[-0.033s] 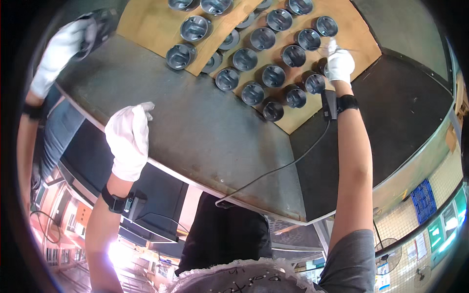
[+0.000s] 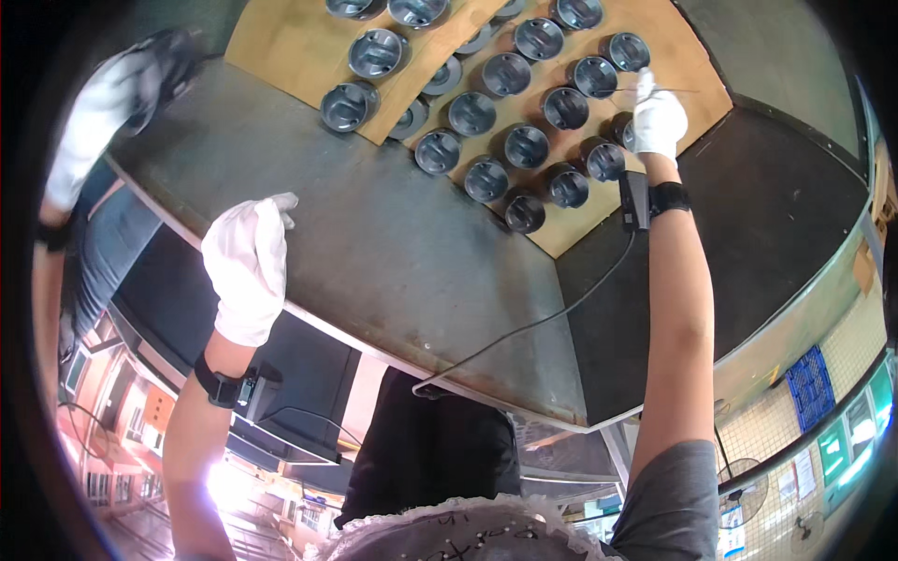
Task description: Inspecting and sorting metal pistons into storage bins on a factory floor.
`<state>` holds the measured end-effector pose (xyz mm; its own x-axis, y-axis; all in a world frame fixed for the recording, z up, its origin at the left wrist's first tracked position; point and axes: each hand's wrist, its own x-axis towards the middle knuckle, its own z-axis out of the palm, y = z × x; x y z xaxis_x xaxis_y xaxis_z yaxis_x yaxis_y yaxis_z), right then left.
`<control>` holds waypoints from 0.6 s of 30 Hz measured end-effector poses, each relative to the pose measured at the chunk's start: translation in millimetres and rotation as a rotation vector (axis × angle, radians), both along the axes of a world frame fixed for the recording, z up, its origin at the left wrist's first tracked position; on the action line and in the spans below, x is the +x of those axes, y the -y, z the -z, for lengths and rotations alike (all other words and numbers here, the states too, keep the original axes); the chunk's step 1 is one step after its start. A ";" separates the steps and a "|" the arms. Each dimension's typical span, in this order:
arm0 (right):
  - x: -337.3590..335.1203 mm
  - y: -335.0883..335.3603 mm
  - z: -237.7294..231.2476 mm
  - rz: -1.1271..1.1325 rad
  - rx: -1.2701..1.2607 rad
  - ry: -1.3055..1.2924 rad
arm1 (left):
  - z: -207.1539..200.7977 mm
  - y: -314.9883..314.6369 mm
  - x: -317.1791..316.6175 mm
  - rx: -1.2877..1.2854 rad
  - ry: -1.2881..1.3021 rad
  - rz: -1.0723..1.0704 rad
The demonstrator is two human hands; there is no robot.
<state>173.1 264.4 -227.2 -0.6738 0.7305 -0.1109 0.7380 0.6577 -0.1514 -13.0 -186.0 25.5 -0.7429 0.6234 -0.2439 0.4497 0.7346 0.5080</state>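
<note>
Dark metal engine pistons (image 2: 527,147) stand in rows on a cardboard sheet (image 2: 687,56). My right hand (image 2: 659,122), in a white glove, is closed around a thin dark rod (image 2: 681,91) at the sheet's right side. It hovers beside the rows and partly covers a piston (image 2: 622,128). My left hand (image 2: 245,262), also gloved in white, hangs over the table's near edge with its fingers curled together. Nothing shows in it, and it is well apart from the pistons.
At the left, a co-worker's white-gloved hand (image 2: 94,117), blurred, holds a dark round part (image 2: 168,79). A second cardboard piece (image 2: 290,56) carries more pistons and overlaps others. A black cable (image 2: 524,327) runs from my right wrist across the metal table (image 2: 374,243).
The co-worker's hand has shifted slightly left and down with the dark part. My right hand has moved a touch to the right. My left hand stays put.
</note>
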 end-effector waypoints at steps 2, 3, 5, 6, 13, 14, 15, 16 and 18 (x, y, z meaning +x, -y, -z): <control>-20.2 7.6 -24.6 0.056 0.034 0.005 | 3.8 3.4 -0.9 0.023 -0.075 0.087; -25.7 6.5 -25.5 0.068 0.013 -0.136 | 1.4 2.2 -0.7 0.023 -0.074 0.085; -37.3 4.5 -25.4 0.093 0.018 -0.216 | -6.8 -4.4 -2.1 -0.009 -0.083 0.091; -40.1 0.5 -20.4 0.094 0.020 -0.219 | -9.4 -6.7 -3.3 -0.007 -0.086 0.093; -25.7 13.4 -2.2 0.079 0.013 -0.104 | 0.8 -1.3 -4.7 0.049 -0.148 0.189; -20.2 19.5 -12.9 0.085 0.027 -0.080 | 0.0 -1.2 -5.8 0.052 -0.177 0.221; -16.2 26.1 -23.5 0.087 0.041 -0.057 | -2.1 0.3 -6.6 0.050 -0.177 0.215; -9.1 26.7 -32.9 0.088 0.067 -0.027 | -1.2 0.2 -5.7 0.051 -0.195 0.224; 19.6 39.7 -29.6 0.014 -0.045 -0.106 | -2.0 -0.4 -5.7 0.064 -0.213 0.228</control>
<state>192.7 224.7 -197.7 -0.6734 0.7356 -0.0727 0.7252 0.6384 -0.2581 -18.6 -185.6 27.5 -0.6123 0.7888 -0.0527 0.7005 0.5723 0.4264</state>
